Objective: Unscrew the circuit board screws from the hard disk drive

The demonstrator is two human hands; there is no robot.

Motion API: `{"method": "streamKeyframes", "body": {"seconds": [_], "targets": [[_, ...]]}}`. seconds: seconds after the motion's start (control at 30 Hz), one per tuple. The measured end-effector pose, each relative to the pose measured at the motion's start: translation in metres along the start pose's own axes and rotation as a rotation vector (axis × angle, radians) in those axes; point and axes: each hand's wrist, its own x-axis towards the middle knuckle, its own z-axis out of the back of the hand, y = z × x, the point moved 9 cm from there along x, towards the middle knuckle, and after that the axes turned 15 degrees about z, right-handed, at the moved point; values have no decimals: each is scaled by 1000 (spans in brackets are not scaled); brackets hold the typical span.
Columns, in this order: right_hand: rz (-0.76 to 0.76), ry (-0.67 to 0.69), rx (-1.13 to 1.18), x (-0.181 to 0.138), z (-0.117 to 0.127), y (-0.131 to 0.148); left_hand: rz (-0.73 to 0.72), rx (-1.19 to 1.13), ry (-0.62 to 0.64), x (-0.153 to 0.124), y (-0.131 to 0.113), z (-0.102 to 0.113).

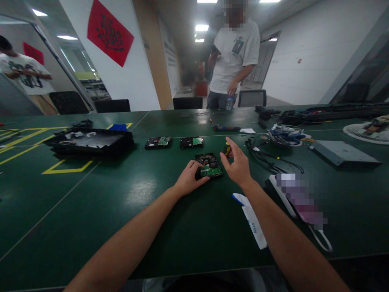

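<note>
A hard drive point(209, 166) lies on the table before me, its green circuit board facing up. My left hand point(191, 178) grips its left edge, with the thumb along the near side. Just right of the drive, my right hand point(237, 164) is raised and pinches a short yellow-and-black screwdriver point(226, 149) between thumb and fingers. Its tip is too small to make out, and it looks apart from the drive. Two more hard drives, one at the left point(158, 142) and one nearer the middle point(191, 142), rest farther back, boards up.
Black trays point(91, 140) stand at the left on the green table point(91, 223). To the right are cables point(270, 158), a bowl of parts point(285, 136), a grey metal box point(345, 153) and a phone point(300, 200). A white packet point(253, 225) lies beside my right forearm. A person point(234, 61) stands across the table.
</note>
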Motion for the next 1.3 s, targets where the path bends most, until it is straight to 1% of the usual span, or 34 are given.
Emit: {"method": "streamKeyframes", "body": {"seconds": [0.13, 0.33, 0.5, 0.7, 0.9, 1.1, 1.3], "targets": [[3, 17, -68, 0, 2, 1, 23, 2, 5, 0, 3, 0], [17, -18, -5, 1, 2, -1, 50, 14, 20, 1, 7, -2], [9, 9, -69, 3, 4, 2, 60, 19, 11, 2, 9, -2], [11, 18, 14, 2, 3, 1, 51, 21, 22, 1, 7, -3], [-18, 21, -50, 2, 4, 1, 53, 3, 42, 1, 7, -2], [-8, 11, -1, 2, 1, -1, 38, -1, 43, -1, 5, -1], [-21, -16, -98, -1, 6, -2, 17, 9, 31, -3, 3, 0]]}}
